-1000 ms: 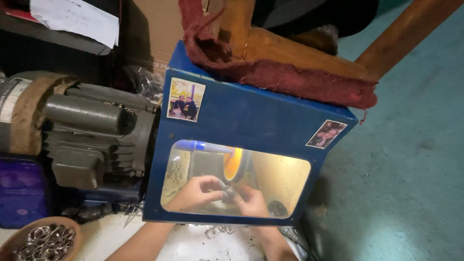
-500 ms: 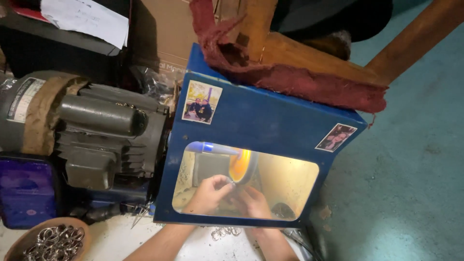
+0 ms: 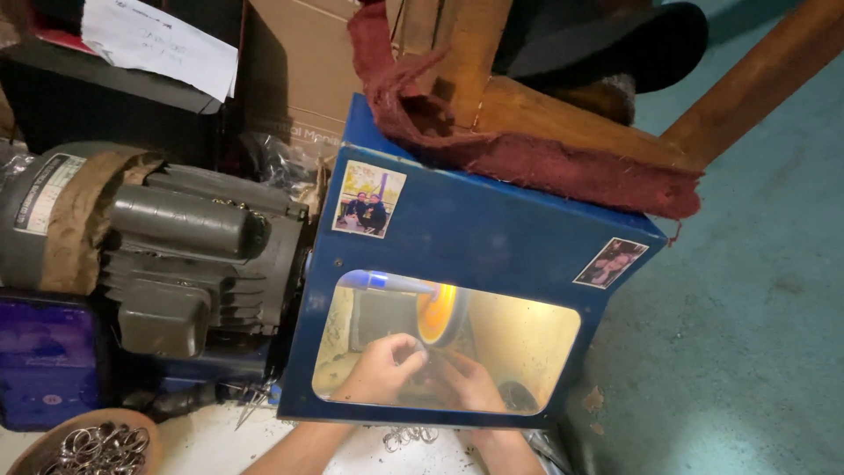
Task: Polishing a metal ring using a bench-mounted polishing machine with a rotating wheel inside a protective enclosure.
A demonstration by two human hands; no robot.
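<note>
Ring, a small metal piece hard to make out, sits low centre of the frame inside the lit blue hood, pinched between both hands just below the orange wheel. Left hand and right hand are both closed on it, fingers curled, so the step in hand looks like polishing against the wheel. Next it likely needs turning to a fresh face, fingertips kept off the wheel; the motor sits at left and a bowl of rings at lower left.

head cam, looking steeply down, close on blue hood
</note>
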